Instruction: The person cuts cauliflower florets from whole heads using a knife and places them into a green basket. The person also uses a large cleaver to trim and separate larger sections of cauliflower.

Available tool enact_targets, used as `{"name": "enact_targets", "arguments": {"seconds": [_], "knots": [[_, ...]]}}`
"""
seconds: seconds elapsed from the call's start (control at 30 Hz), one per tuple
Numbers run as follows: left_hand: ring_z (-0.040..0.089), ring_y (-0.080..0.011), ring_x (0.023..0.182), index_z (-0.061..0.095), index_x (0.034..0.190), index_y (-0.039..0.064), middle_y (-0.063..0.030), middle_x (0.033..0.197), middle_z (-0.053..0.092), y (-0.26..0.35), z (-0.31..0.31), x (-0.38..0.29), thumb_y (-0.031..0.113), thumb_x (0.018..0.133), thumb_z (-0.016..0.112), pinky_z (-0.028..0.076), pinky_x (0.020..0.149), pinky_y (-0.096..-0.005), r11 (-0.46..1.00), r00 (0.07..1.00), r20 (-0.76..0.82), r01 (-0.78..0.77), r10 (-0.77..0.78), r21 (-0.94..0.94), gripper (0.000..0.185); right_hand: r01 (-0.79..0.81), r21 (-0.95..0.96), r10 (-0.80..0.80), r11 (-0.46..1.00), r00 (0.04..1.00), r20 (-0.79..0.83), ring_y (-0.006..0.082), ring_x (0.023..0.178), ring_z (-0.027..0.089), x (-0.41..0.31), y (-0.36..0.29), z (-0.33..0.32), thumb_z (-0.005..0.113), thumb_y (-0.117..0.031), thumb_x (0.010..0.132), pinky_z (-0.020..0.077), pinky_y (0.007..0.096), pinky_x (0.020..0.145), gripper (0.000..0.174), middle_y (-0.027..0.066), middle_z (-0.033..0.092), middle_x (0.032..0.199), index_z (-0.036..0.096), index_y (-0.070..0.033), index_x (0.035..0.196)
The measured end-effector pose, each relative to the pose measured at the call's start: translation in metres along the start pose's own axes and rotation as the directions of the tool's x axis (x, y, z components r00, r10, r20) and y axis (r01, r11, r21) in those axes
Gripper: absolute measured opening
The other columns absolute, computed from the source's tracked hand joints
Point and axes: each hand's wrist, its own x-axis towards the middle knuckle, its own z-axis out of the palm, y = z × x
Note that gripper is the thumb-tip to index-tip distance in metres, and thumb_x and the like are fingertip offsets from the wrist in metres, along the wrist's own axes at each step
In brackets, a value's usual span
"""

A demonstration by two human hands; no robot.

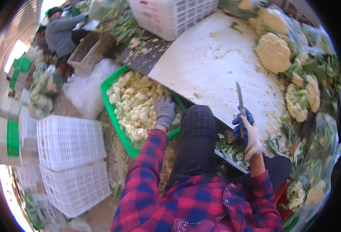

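My left hand (164, 111), in a grey glove, rests on cut cauliflower florets (135, 104) inside a green plastic crate (106, 95). Its fingers are spread and I see nothing gripped in them. In my right hand (248, 133), which wears a blue and white glove, is a knife (240, 97) with its blade pointing away from me. The knife is held over the near edge of a white board (205, 63) strewn with cauliflower crumbs. To the right of that hand lie cauliflower pieces with a green stem (299, 98).
Whole cauliflower heads (273, 53) and leaves line the right side. A white plastic crate (170, 17) stands at the board's far end. Stacked white crates (72, 142) and a clear plastic bag (89, 87) are at left. A person (61, 32) sits at the far left.
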Motion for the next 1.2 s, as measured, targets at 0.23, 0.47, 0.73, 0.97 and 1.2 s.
{"name": "enact_targets", "arguments": {"seconds": [0.23,0.47,0.73,0.97,1.2], "knots": [[0.055,-0.0174,0.121,0.068,0.109,-0.003,-0.0105,0.142,0.054,-0.048,-0.050,-0.039,0.009,0.098,0.061,0.046,0.100,-0.0319,0.113,0.916,-0.064,-0.021,-0.397,-0.993,0.018,0.033,-0.028,-0.034,0.999,0.999,-0.030,0.0090,0.063,0.060,-0.016,-0.014,-0.039,0.070,-0.029,0.094,0.0490,0.0240,0.058,0.046,0.0032,0.068,0.091,0.057,-0.009,0.134],[0.050,-0.0263,0.133,0.061,0.128,-0.001,-0.0203,0.147,0.048,0.156,-0.211,-0.060,0.017,0.095,0.063,0.041,0.108,-0.0346,0.401,0.811,0.099,-0.176,0.577,-0.899,0.038,0.021,0.079,-0.016,0.997,0.998,-0.060,0.0104,0.057,0.057,-0.003,-0.028,-0.103,0.068,-0.028,0.095,0.0460,0.0259,0.046,0.040,0.0021,0.063,0.083,0.059,-0.011,0.130],[0.052,-0.0396,0.128,0.060,0.127,0.001,-0.0252,0.134,0.056,0.302,-0.175,0.072,0.020,0.092,0.068,0.043,0.107,-0.0455,0.462,0.643,-0.164,-0.682,0.748,-0.567,0.041,-0.078,-0.133,0.045,0.988,0.970,-0.238,0.0212,0.078,0.067,0.015,-0.050,-0.171,0.066,-0.034,0.090,0.0535,0.0342,0.068,0.049,0.0090,0.069,0.097,0.055,-0.007,0.129],[0.041,-0.0403,0.138,0.060,0.131,0.009,-0.0203,0.145,0.050,0.473,-0.207,0.265,0.041,0.094,0.060,0.033,0.112,-0.0528,0.585,0.570,-0.440,-0.802,0.694,-0.117,0.049,0.184,-0.485,-0.322,0.855,0.921,-0.218,0.0411,0.102,0.064,0.028,-0.017,-0.201,0.058,-0.033,0.093,0.0501,0.0454,0.087,0.041,0.0236,0.067,0.108,0.057,-0.006,0.124],[0.022,-0.0424,0.149,0.059,0.137,0.023,-0.0096,0.162,0.030,0.548,-0.220,0.360,0.060,0.092,0.047,0.022,0.110,-0.0711,0.862,0.859,-0.097,-0.490,0.503,0.128,0.059,0.146,-0.458,-0.210,0.877,0.973,-0.092,0.0414,0.112,0.061,0.034,-0.016,-0.214,0.057,-0.035,0.093,0.0478,0.0445,0.097,0.059,0.0259,0.063,0.122,0.047,-0.004,0.142]]}}
